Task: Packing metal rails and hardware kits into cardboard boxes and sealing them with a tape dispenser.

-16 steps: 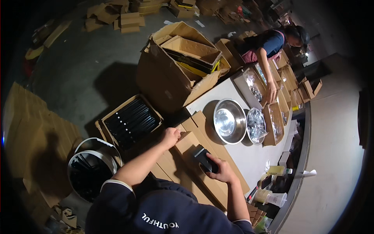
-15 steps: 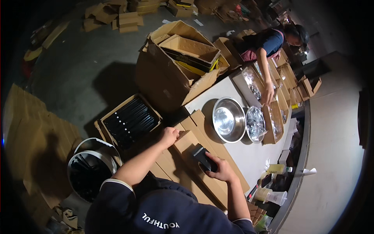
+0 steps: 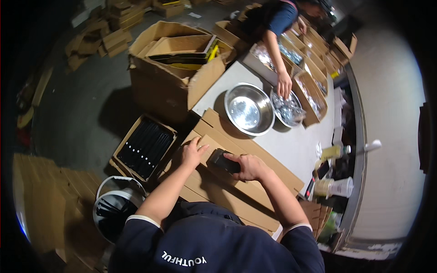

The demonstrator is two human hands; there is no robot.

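Observation:
A long brown cardboard box (image 3: 255,198) lies across the table in front of me. My left hand (image 3: 193,154) rests at its far left end, fingers apart and touching the cardboard. In my right hand (image 3: 251,167) is a black boxy hand tool (image 3: 223,161), gripped at its near right end. It sits low against the cardboard, just right of my left hand; its exact kind I cannot make out. More flat cardboard (image 3: 239,134) lies beneath and beyond the box.
Beyond the cardboard stand a large steel bowl (image 3: 249,110) and a smaller bowl of plastic packets (image 3: 287,111), where a co-worker's hand (image 3: 284,85) reaches in. To the left are a carton of black rods (image 3: 144,148), a white bucket (image 3: 102,204) and a big carton (image 3: 159,91).
My left hand has loosened from a curled grip and spread its fingers on the cardboard. The black tool now lies flatter. The co-worker's hand has moved into the smaller bowl; my view has shifted.

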